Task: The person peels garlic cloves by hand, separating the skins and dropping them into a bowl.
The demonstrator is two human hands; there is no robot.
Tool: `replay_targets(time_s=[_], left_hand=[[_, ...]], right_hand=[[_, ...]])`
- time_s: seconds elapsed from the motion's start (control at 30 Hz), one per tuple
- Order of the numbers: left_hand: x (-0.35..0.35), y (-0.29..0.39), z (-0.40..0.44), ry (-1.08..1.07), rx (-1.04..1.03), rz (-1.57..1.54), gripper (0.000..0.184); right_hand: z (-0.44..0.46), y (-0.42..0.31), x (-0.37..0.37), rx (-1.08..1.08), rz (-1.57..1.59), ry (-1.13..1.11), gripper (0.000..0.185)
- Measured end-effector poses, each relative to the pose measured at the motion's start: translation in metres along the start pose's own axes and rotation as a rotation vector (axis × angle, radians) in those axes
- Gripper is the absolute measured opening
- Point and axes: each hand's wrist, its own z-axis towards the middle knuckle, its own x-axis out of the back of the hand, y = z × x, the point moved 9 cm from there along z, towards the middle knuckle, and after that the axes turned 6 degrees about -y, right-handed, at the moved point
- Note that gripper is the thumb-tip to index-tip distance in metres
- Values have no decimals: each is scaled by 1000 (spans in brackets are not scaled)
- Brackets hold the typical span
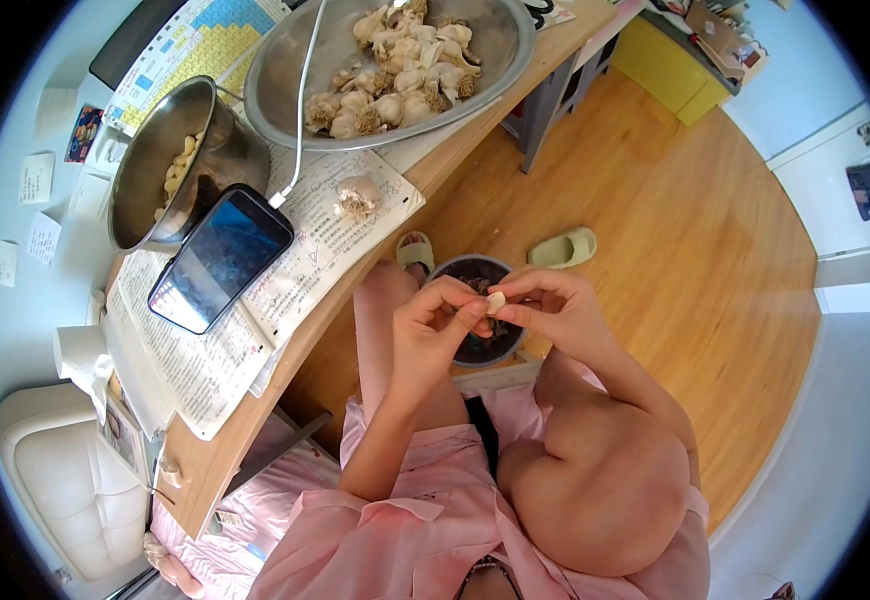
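Observation:
A pale garlic clove [495, 302] is pinched between the fingertips of my left hand [438, 318] and my right hand [551, 306]. Both hands are over a dark bin [474, 267] on the floor, which has scraps inside, partly hidden by my fingers. Up on the desk, a wide metal basin [290, 128] holds many garlic bulbs [405, 65]. Beside it, a deep metal pot [240, 150] contains peeled cloves [181, 170]. One loose garlic bulb [357, 196] lies on printed paper.
A phone [221, 258] with a white cable leans against the pot on the desk [190, 470]. Printed sheets [195, 375] lie beneath it. Green slippers [562, 248] are near the bin on the wooden floor. A tissue roll [82, 352] stands at the desk's left.

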Motion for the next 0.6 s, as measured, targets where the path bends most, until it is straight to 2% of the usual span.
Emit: replay_targets(time_s=[0.17, 0.27, 0.37, 0.47, 0.57, 0.6], left_hand=[[2, -3, -1, 12, 21, -25, 4], [4, 5, -1, 65, -69, 101, 4], [2, 5, -2, 91, -27, 15, 5], [6, 11, -4, 145, -125, 236, 6], [-8, 40, -6, 129, -305, 585, 8], [-9, 40, -5, 117, -309, 586, 8]], right_hand=[[1, -6, -2, 35, -43, -16, 20], [2, -8, -2, 32, -100, -22, 22], [4, -8, -3, 50, -61, -6, 22], [4, -3, -1, -55, -9, 34, 24], [1, -2, -4, -148, 30, 16, 28], [1, -1, -2, -142, 14, 16, 28]])
